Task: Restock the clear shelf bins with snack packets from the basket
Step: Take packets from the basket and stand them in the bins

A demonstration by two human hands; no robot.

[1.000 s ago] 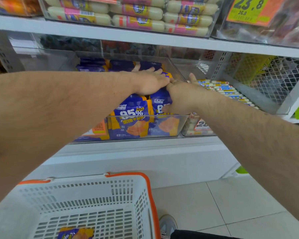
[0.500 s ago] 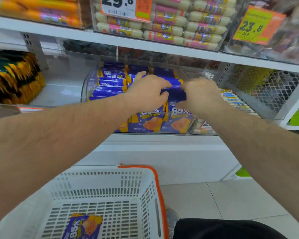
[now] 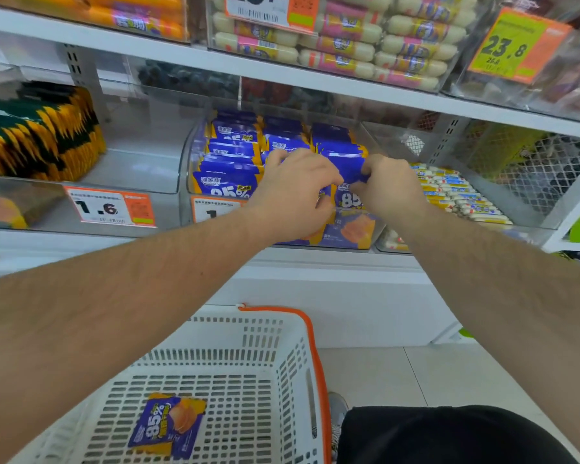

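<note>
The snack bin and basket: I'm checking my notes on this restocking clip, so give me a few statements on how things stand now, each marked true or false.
1. Both hands are at the blue packets in the clear bin. True: the left hand and the right hand both have fingers curled on packets.
2. The white basket holds no packets. False: one blue packet lies flat on its floor.
3. The basket's rim is orange. True.
4. The bin left of the blue packets is packed full to its front. False: its green and yellow packets sit at the left and bare floor shows beside them.
5. The yellow price tag at upper right reads 23.8. True.
</note>
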